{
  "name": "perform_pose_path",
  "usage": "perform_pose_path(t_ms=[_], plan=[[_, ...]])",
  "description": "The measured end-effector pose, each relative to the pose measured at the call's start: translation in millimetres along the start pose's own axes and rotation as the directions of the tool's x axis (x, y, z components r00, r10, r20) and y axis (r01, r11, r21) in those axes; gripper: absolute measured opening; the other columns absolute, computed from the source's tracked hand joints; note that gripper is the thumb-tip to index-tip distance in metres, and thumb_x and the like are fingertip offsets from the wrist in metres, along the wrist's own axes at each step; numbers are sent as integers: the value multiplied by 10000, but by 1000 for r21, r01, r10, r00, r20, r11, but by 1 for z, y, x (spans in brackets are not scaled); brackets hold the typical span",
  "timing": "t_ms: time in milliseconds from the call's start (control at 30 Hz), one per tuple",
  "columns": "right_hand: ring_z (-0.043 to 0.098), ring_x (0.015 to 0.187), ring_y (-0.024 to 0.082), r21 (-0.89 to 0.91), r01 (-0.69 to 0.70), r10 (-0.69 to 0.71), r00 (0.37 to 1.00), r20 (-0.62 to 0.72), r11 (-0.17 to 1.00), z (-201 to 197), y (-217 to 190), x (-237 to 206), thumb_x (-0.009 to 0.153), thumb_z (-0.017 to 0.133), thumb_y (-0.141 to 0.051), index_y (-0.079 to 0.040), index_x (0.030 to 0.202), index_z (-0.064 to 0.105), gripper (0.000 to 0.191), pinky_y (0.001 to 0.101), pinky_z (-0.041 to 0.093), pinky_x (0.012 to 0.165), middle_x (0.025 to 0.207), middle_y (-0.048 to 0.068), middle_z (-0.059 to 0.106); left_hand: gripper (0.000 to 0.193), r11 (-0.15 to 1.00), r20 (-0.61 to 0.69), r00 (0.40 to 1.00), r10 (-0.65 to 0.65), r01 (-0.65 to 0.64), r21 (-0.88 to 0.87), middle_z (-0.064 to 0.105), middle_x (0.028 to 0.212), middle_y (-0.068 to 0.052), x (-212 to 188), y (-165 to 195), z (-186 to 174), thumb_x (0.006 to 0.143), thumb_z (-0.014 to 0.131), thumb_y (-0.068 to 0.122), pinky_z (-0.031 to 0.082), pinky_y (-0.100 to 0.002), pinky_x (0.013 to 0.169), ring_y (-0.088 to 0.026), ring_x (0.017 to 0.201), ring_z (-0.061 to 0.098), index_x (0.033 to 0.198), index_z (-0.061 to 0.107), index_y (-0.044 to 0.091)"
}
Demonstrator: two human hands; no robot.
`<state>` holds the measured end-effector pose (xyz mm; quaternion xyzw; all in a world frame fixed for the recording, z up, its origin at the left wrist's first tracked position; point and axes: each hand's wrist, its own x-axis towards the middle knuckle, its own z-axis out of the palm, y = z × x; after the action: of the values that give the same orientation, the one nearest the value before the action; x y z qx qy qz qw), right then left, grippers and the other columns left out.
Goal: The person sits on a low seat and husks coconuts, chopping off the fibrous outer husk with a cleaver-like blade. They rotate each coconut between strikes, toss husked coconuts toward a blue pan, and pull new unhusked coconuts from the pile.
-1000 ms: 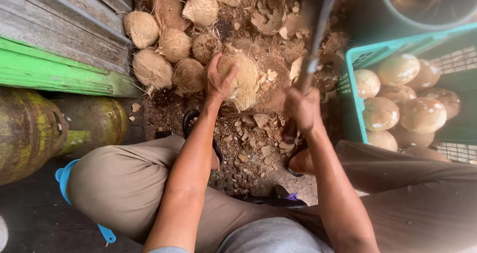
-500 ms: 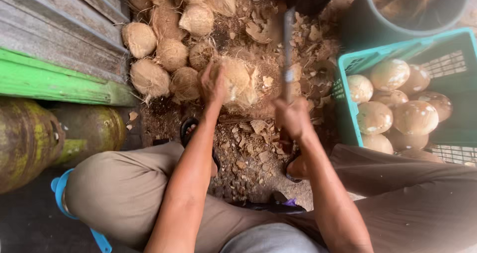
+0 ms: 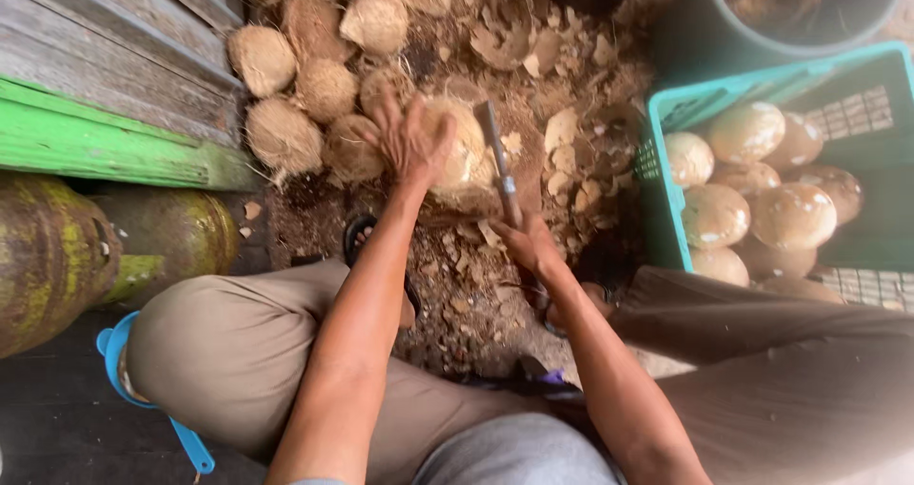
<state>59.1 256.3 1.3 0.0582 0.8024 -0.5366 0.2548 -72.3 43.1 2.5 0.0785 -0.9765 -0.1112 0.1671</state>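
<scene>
Two hands are working close together here: the right hand (image 3: 529, 244) is gripping the handle of a cleaver (image 3: 496, 158) whose blade is meeting the coconut (image 3: 464, 152), while the left hand (image 3: 411, 142) is lying spread and cupped on that husk, steadying it on the chip-strewn ground. With fingers sitting just beside the edge, a glancing cut or a rolling nut is looking like the real danger. Farther out, the husked pile (image 3: 314, 85) and the green crate (image 3: 666, 190) are crowding the swing.

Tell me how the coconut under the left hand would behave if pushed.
The coconut is rounded, so it would probably roll unless steadied; the left hand braces it. Its fibrous brown surface likely gives decent grip, not slippery. It looks hard and fairly heavy, since the right hand works it with a blade.
</scene>
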Motion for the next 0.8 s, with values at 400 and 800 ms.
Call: perform_pose_path(t_ms=[400,800], plan=[[479,423,96,306,527,-335,796,-504,793,-48,-82,-7,1074,568,-217,-126,931,525,174,280,436,357,604,7,527,579,818,55,983,-174,175,-548,711,1204,-129,-29,-40,53,1008,569,641,481,-510,903,-314,1103,636,1230,717,127],[473,377,88,290,369,-292,916,-276,883,-49,-56,0,1052,586,-175,-34,854,645,250,293,392,313,545,10,539,584,648,183,976,-115,214,-731,642,1157,-137,-13,-25,36,963,573,600,460,-474,1039,-284,1128,594,1179,667,65]])
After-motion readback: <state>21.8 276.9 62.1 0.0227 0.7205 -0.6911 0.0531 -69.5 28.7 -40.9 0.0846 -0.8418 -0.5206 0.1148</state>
